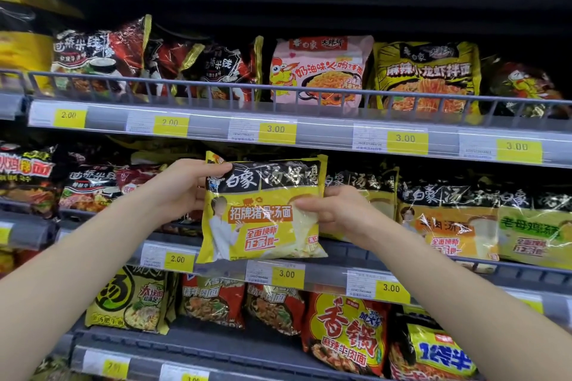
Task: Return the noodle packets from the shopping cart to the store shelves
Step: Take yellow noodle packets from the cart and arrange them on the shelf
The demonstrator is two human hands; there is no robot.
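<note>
A yellow and black noodle packet (263, 219) is held upright in front of the middle shelf (340, 252). My left hand (182, 189) grips its upper left corner, thumb on the front. My right hand (334, 210) pinches its right side, thumb across the front and fingers behind. Packets of the same yellow and black kind (448, 223) stand on the middle shelf just to the right, partly hidden behind the held one. The shopping cart is out of view.
The upper shelf (216, 127) carries black-red, pink (318, 71) and yellow packets behind a grey wire rail. The lower shelf holds red and yellow packets (343, 331). Yellow price tags (286, 274) line each shelf edge.
</note>
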